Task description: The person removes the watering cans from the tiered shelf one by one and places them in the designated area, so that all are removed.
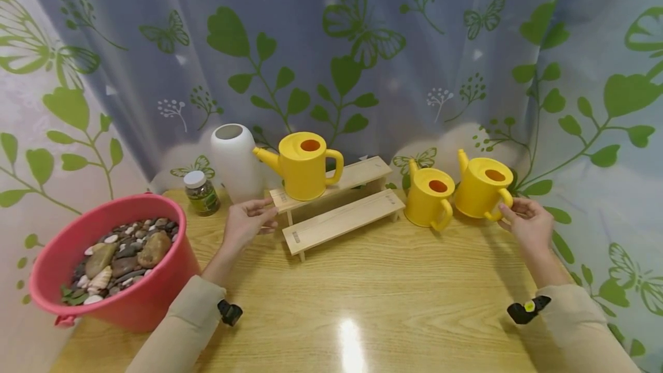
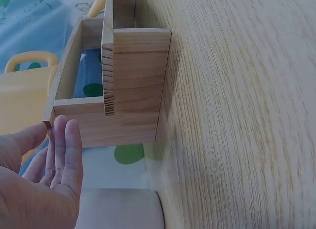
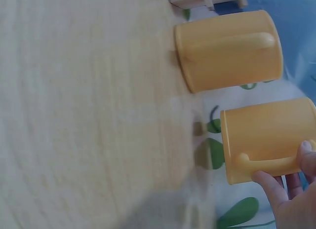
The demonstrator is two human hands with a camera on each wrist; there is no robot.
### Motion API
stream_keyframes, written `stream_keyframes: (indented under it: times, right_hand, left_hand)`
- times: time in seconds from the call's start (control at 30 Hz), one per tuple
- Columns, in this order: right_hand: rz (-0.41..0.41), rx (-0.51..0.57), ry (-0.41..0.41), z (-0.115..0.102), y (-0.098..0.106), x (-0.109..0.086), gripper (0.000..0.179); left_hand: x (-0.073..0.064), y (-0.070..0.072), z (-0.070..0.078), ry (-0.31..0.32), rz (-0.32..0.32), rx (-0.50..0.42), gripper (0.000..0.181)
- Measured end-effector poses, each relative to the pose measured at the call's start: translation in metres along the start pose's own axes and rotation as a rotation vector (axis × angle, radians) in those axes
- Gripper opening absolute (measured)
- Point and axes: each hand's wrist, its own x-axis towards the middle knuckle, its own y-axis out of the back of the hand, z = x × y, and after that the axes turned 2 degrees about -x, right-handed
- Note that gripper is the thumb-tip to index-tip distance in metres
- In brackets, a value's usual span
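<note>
My left hand [image 1: 246, 224] is at the left end of a two-step wooden stand [image 1: 344, 217]. In the left wrist view, thumb and fingers [image 2: 72, 155] pinch the end of the upper board. On that upper step stands a yellow watering can [image 1: 304, 168], spout to the left. My right hand [image 1: 530, 224] grips the handle of another yellow watering can [image 1: 479, 191] at the right; the right wrist view shows a gap between its base and the tabletop. A third yellow watering can [image 1: 426, 200] stands between it and the stand.
A pink bucket [image 1: 171, 286] of stones and shells stands at the left. Behind it are a small jar with a white lid [image 1: 202, 194] and a white vase [image 1: 235, 163]. A patterned curtain [image 1: 311, 45] hangs behind the wooden table [image 1: 414, 292].
</note>
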Motion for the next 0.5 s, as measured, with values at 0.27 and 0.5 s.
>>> stream_keyframes:
  times: [0.27,0.5]
  right_hand:
    - [-0.012,-0.1,-0.021,0.017,-0.001,-0.004,0.014]
    - [-0.05,-0.162,-0.009,0.027,-0.002,-0.007,0.015]
  left_hand:
    - [0.0,-0.001,-0.001,0.003,0.0,-0.015,0.045]
    - [0.0,0.0,0.001,0.014,0.005,-0.033,0.046]
